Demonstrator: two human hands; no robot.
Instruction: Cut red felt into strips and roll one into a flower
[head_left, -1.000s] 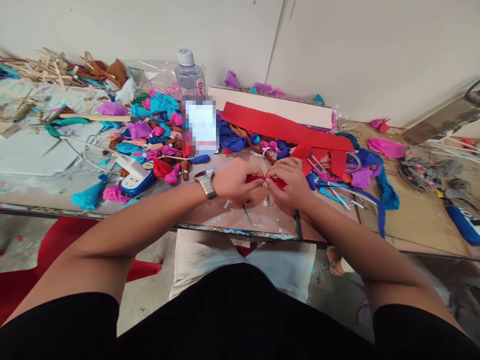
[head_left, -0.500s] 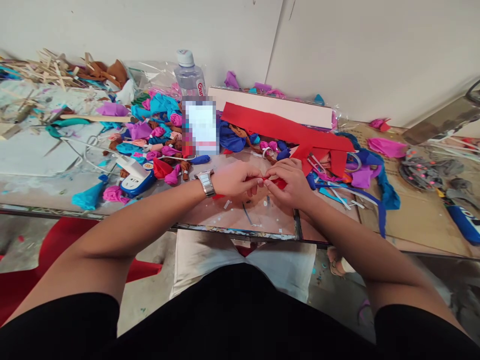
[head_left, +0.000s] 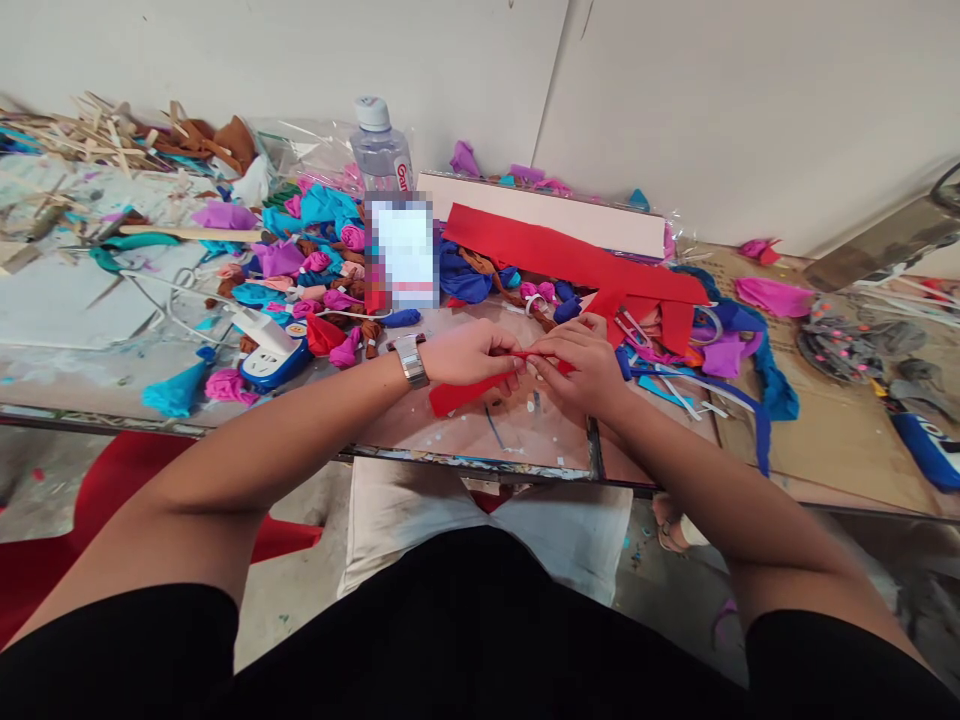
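Between my two hands a strip of red crepe paper (head_left: 465, 394) is pinched, its loose end hanging below my left hand toward the table. My left hand (head_left: 476, 357), with a metal watch (head_left: 409, 360) on the wrist, is closed on the strip with thumb and forefinger. Almost touching it, my right hand (head_left: 581, 365) pinches the same paper, and a bit of red shows under its fingers. The fingertips hide how the strip is folded there. Behind my right hand lies a larger sheet of red paper (head_left: 555, 246).
Left of my hands are many rolled paper pieces, a blue power strip (head_left: 276, 368) and a pile of wooden sticks (head_left: 112, 140). A plastic bottle (head_left: 382, 150) and a blurred bright screen (head_left: 405, 250) stand ahead. Cardboard (head_left: 825, 430) covers the right side.
More of the red strip now shows below my left hand, sticking out to the left. Both hands keep nearly the same place, still pinching it.
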